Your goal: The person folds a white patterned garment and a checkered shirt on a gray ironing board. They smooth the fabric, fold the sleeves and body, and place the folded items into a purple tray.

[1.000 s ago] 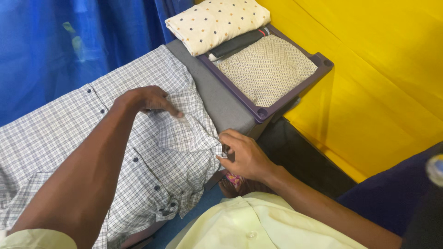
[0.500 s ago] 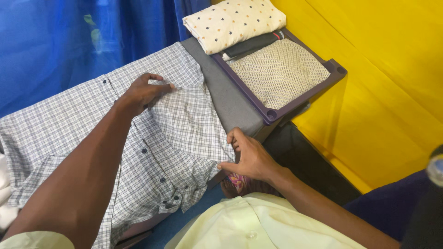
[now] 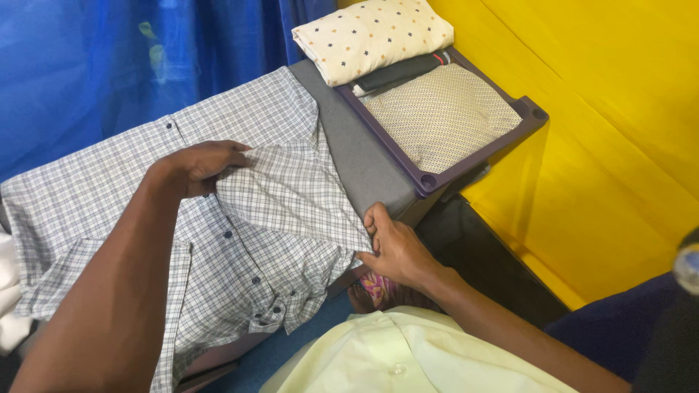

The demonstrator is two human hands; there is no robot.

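**Head view: both hands grip a folded sleeve of a checked shirt**

Head camera looks down on a grey-and-white checked shirt [image 3: 240,255] of thin woven cloth, spread flat with its dark buttons running down the placket, on a grey padded board [image 3: 357,156]. One sleeve [image 3: 295,196] is folded across the body of the shirt as a soft, slightly rumpled panel.

The left hand [image 3: 200,166] has its fingers curled and closed on the upper edge of that sleeve, at about 10 o'clock from the panel's middle. The right hand [image 3: 397,251] pinches the panel's lower corner between thumb and fingers, at about 4 o'clock from the middle, right at the board's edge. The sleeve stretches between the two hands; the rest of the shirt lies under and toward 7 o'clock of them.

At 1 o'clock from the right hand sits a purple plastic tray [image 3: 466,164] with rounded corners, holding a folded beige fine-patterned cloth [image 3: 440,113], a dark folded garment [image 3: 397,73], and a cream star-dotted folded cloth [image 3: 371,33] on top.
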